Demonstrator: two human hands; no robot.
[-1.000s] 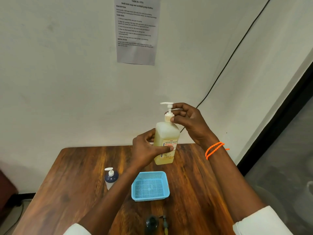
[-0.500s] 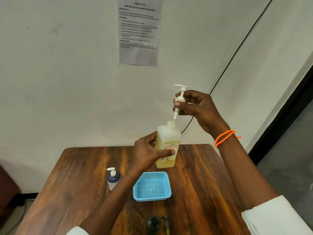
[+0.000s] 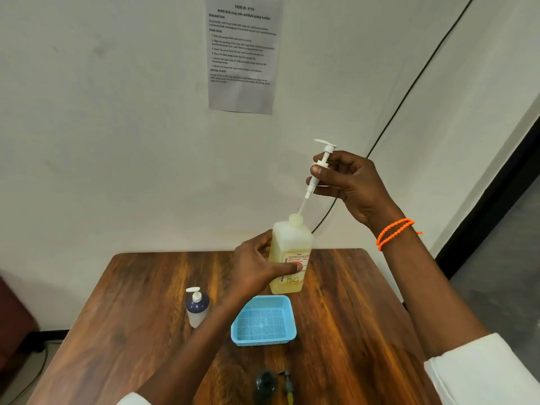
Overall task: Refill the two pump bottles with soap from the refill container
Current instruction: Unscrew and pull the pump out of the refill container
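Note:
My left hand (image 3: pixel 257 266) grips the side of a tall refill bottle of yellow soap (image 3: pixel 290 252), held upright just above the wooden table (image 3: pixel 350 302). My right hand (image 3: pixel 350 185) holds the bottle's white pump head (image 3: pixel 321 163) lifted above the open neck, its dip tube still reaching down into the neck. A small pump bottle with a dark blue top and white pump (image 3: pixel 197 306) stands on the table at the left. A dark open bottle (image 3: pixel 266 384) and a loose pump (image 3: pixel 287 385) lie near the front edge.
A light blue mesh basket (image 3: pixel 264 320) sits in the middle of the table, just in front of the refill bottle. A printed sheet (image 3: pixel 244 54) hangs on the white wall behind. A black cable (image 3: pixel 409 92) runs down the wall.
My right hand has pulled the pump head up out of the yellow bottle, higher at each frame. My left hand has kept its grip on the bottle.

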